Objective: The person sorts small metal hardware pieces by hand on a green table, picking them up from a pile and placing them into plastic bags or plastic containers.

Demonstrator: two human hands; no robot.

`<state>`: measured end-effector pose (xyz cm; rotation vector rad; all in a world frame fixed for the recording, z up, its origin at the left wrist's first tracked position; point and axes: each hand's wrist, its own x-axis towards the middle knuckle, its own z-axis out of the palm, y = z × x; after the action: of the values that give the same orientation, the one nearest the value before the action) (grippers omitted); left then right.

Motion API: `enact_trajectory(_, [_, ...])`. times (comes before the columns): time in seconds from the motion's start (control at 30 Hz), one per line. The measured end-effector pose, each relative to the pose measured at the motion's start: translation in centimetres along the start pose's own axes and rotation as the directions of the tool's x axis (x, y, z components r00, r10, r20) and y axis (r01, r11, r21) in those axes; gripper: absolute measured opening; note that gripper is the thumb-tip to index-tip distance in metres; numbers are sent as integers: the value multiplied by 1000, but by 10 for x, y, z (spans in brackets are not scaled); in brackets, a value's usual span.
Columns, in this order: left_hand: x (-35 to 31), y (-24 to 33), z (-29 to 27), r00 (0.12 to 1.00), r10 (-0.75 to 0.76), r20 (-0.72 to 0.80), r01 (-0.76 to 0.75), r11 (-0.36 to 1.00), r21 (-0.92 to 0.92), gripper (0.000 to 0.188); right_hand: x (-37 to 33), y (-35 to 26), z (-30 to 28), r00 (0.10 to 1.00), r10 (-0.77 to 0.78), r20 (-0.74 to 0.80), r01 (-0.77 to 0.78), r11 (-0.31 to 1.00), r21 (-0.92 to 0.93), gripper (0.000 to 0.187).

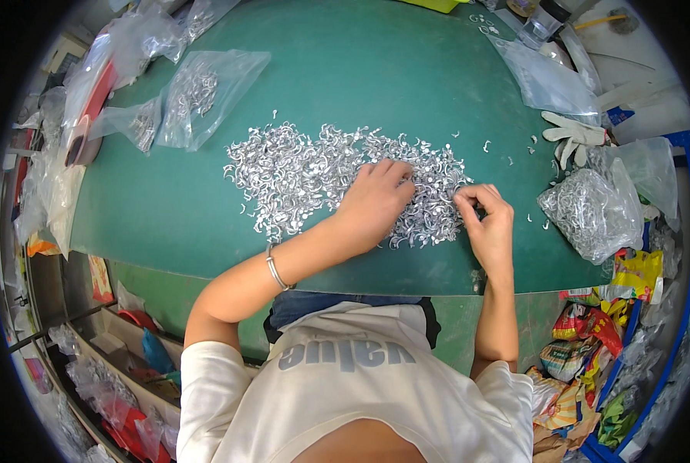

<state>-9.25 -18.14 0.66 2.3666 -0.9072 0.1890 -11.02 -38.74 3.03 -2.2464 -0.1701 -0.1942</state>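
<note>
A wide heap of small silvery curved metal pieces [279, 174] is spread over the green tabletop [345, 73]. My left hand [376, 202], with a metal bangle on its wrist, rests palm down on the right half of the heap. Its fingers are bent in among the pieces, and the fingertips are partly hidden. At the heap's right edge, my right hand [490, 220] has its thumb and forefinger pinched together. Whatever sits in that pinch is too small to make out. A few stray pieces lie to the right of it.
Clear bags of metal pieces [194, 96] lie at the back left. A full plastic bag [588, 212] and a white glove [575, 137] are at the right edge. Colourful packets [584, 332] lie beside a blue frame [688, 224]. A drawer unit [129, 347] stands lower left.
</note>
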Motion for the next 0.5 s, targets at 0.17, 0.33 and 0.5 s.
enact_trajectory(0.17, [-1, -1, 2, 999, 22, -26, -21, 1000, 12, 14, -3, 6, -4, 998, 62, 16, -62, 998, -2, 11])
enact_trajectory(0.33, [0, -2, 4, 998, 56, -9, -56, 998, 31, 18, 3, -5, 11, 966, -258, 37, 258, 934, -248, 13])
enact_trajectory(0.5, [5, -2, 1, 996, 35, -77, -40, 998, -52, 14, 5, 2, -2, 995, -99, 29, 98, 995, 34, 8])
